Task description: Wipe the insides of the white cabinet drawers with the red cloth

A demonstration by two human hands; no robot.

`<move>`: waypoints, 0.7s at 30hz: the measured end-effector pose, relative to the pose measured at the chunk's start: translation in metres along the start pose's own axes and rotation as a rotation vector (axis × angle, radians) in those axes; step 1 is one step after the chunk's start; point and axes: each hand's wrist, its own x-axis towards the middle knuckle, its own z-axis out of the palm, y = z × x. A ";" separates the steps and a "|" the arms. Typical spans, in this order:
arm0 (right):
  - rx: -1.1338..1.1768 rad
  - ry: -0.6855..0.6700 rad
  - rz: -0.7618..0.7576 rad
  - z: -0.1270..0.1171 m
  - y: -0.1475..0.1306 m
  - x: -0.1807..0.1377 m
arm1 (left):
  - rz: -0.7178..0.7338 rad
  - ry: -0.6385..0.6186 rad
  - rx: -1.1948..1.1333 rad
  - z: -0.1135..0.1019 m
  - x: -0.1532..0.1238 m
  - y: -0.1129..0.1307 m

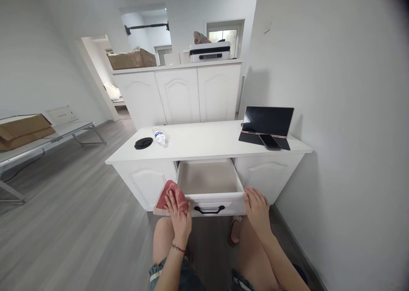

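A white drawer (211, 196) with a black handle (209, 210) is pulled out of a low white cabinet (204, 144), and its inside looks bare. My left hand (179, 212) presses a red cloth (168, 196) against the drawer's front left corner, fingers curled over the cloth. My right hand (257, 206) rests on the drawer's front right corner, fingers bent over the edge. My knees show below the drawer.
On the cabinet top lie a black round lid (143, 143), a water bottle (159, 136) on its side, a propped tablet (267, 121) and a phone (270, 142). A wall stands close at right. A folding table (47, 139) with cardboard is left. Taller cabinets (179, 93) stand behind.
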 end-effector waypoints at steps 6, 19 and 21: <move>0.055 -0.099 0.011 -0.007 0.006 0.008 | 0.189 -0.026 0.329 0.047 -0.019 -0.020; 0.243 -0.379 0.096 -0.030 0.010 0.039 | 0.593 -0.228 0.544 0.097 -0.054 0.011; 0.295 -0.404 0.126 -0.033 0.011 0.042 | 0.661 -0.284 0.519 0.107 -0.059 0.014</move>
